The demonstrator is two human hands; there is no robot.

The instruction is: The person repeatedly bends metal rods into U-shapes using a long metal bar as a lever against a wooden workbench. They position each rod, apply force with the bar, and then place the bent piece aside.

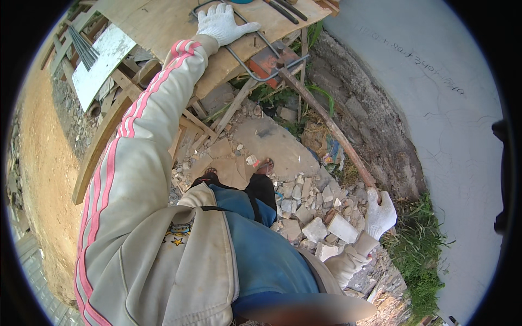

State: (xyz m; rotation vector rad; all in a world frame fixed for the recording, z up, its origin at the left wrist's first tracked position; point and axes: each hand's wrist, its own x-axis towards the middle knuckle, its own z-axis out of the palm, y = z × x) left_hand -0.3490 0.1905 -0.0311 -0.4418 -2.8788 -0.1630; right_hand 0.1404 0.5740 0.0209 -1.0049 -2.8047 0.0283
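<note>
My left hand (224, 25), in a white knit glove, lies flat with fingers stretched and thumb out. It presses on a bent steel rod (238, 60) shaped like a rectangular frame, on the plywood table top (163, 24). One end of the frame juts past the table's corner, over a red-orange metal block (265, 64). My right hand (379, 213), also gloved, is closed around the near end of a long rusty metal bar (338, 135). The bar's far end meets the bent rod at the block; how they engage is too small to tell.
Two black tool handles (285, 10) lie at the table's far edge. Broken tiles and rubble (315, 230) cover the ground by my feet. A grey wall (435, 108) stands to the right, with grass (418, 244) at its base. Steel rods (82, 48) rest on a white board at left.
</note>
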